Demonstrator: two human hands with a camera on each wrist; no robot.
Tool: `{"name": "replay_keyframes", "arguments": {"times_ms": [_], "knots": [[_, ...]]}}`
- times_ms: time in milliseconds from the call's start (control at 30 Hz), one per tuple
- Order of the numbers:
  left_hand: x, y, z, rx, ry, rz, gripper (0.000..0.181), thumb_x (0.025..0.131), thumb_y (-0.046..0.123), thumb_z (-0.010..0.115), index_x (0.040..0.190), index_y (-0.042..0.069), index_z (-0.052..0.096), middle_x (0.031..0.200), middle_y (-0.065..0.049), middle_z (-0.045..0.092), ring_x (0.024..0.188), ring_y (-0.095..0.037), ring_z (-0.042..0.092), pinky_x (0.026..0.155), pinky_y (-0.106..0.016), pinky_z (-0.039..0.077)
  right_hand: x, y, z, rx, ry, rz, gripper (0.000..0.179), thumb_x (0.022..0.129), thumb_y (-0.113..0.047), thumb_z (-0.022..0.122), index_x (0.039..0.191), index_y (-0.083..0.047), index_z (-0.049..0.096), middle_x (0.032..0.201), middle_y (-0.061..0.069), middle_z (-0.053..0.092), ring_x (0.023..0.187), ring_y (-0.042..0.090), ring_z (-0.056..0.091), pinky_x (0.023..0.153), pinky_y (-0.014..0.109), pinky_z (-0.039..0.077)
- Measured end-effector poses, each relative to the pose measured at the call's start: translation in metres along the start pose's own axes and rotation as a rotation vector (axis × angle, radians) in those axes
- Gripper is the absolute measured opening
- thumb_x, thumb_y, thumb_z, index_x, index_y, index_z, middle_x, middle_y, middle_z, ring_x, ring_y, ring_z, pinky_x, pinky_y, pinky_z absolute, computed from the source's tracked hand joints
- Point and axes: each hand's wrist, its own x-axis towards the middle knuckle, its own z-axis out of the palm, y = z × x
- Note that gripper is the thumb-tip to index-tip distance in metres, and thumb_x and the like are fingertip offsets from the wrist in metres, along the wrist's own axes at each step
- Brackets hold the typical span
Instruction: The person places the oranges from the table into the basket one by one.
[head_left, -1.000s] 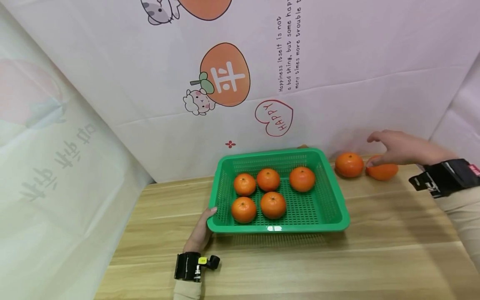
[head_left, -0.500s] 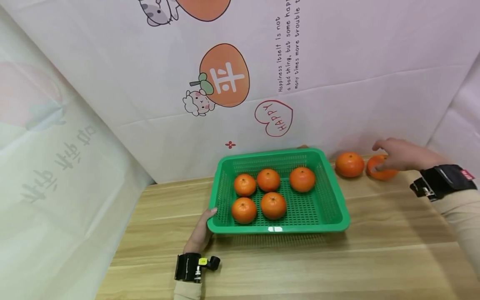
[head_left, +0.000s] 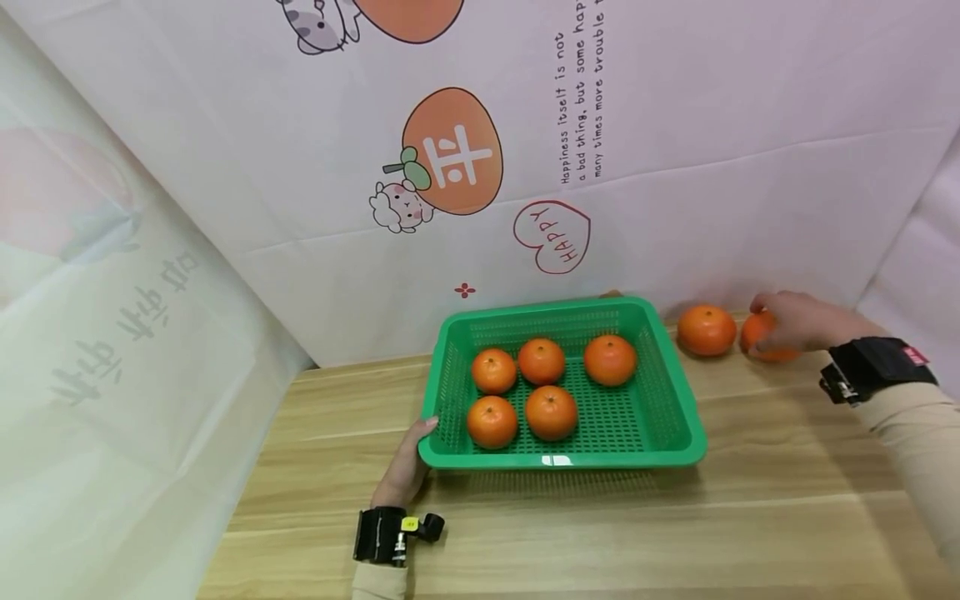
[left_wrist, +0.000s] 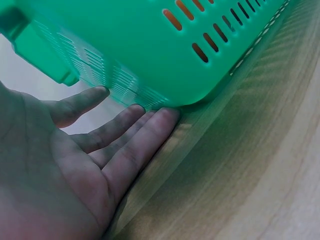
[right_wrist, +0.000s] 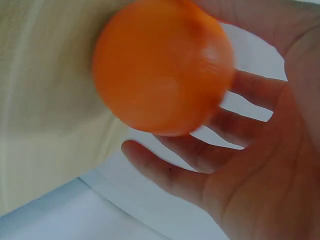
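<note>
In the head view my left hand (head_left: 408,462) holds the left rim of a green plastic basket (head_left: 555,459), its thumb over the edge. The left wrist view shows its fingers (left_wrist: 145,135) extended against the outside of the basket (left_wrist: 120,45), low near the table. Inside the basket lie several mandarin oranges (head_left: 551,412). At the far right my right hand (head_left: 806,321) grips another mandarin orange (right_wrist: 160,70), thumb on its near side and fingers behind. A second loose mandarin orange (head_left: 706,330) sits between that hand and the basket.
The wooden table (head_left: 570,533) meets a printed white cloth (head_left: 675,167) hanging right behind the basket and loose oranges. More cloth hangs along the left (head_left: 112,333) and right sides. A small orange bit (head_left: 612,293) shows behind the basket's back rim.
My right hand has come down over the far-right mandarin orange, and its fingers have closed around it. The left hand and the basket have stayed in place.
</note>
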Motion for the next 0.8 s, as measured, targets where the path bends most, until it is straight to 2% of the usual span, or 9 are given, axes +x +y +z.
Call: {"name": "replay_keyframes", "arguments": {"times_ms": [133,233,367,567,800], "knots": [[0.001,0.000,0.000,-0.005,-0.010,0.006,0.077,0.102,0.050,0.036,0.170,0.019,0.015,0.174,-0.016,0.023,0.155,-0.038,0.027,0.126,-0.061,0.013,0.002,0.005,0.012,0.012,0.011,0.013,0.076,0.078,-0.030,0.087,0.128,0.016,0.055,0.119,0.036,0.066,0.108,0.051,0.064,0.088,0.061,0.052],[0.000,0.000,0.001,-0.001,0.004,-0.004,0.078,0.102,0.051,0.037,0.169,0.019,0.017,0.172,-0.016,0.026,0.153,-0.037,0.029,0.126,-0.057,0.016,0.007,0.009,0.023,0.014,0.048,0.018,0.074,0.075,-0.035,0.089,0.123,0.012,0.058,0.111,0.030,0.068,0.098,0.042,0.066,0.080,0.051,0.053],[0.000,0.000,0.000,0.007,0.010,-0.013,0.077,0.102,0.050,0.037,0.169,0.020,0.017,0.171,-0.015,0.028,0.151,-0.034,0.031,0.124,-0.052,0.019,0.013,0.013,0.033,0.012,0.095,0.035,0.066,0.071,-0.035,0.090,0.112,0.007,0.059,0.097,0.020,0.068,0.084,0.030,0.061,0.070,0.039,0.046],[0.002,0.001,-0.002,-0.003,-0.024,0.019,0.075,0.104,0.048,0.033,0.170,0.017,0.015,0.173,-0.016,0.025,0.155,-0.037,0.028,0.126,-0.058,0.015,0.010,0.015,0.036,0.014,0.136,0.044,0.062,0.072,-0.035,0.089,0.109,0.004,0.060,0.095,0.019,0.068,0.082,0.030,0.062,0.069,0.040,0.046],[0.001,0.003,0.001,-0.006,-0.006,0.012,0.073,0.104,0.045,0.033,0.169,0.018,0.017,0.173,-0.015,0.026,0.152,-0.032,0.032,0.125,-0.057,0.016,0.011,0.019,0.042,0.035,0.182,0.039,0.056,0.070,-0.030,0.088,0.107,0.003,0.060,0.092,0.016,0.067,0.079,0.027,0.060,0.068,0.039,0.045]]}}
